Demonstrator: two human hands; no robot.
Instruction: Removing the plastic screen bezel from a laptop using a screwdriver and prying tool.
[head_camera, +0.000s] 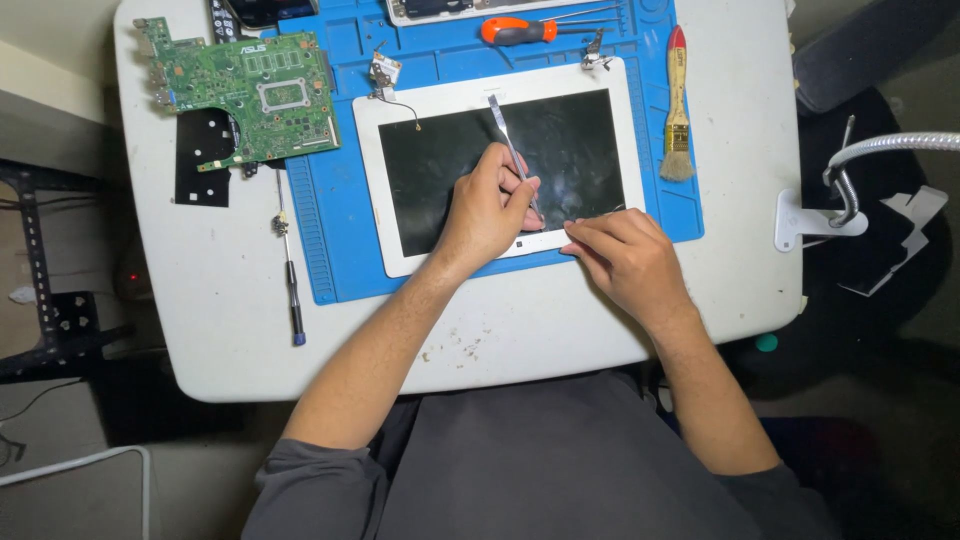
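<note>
Right hand (625, 262) steadies tablet (500, 165) | left hand (487, 212) grips pry tool (513, 150)

Bare forearms, grey sleeves pushed up (above elbows), dark, perhaps grey, lap

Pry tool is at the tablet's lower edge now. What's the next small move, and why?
Probably slide the metal pry tool a little along the lower bezel of the white tablet. The left hand holds its tip down at that edge, and the right hand presses the frame flat beside it, so the panel looks steadied.
</note>
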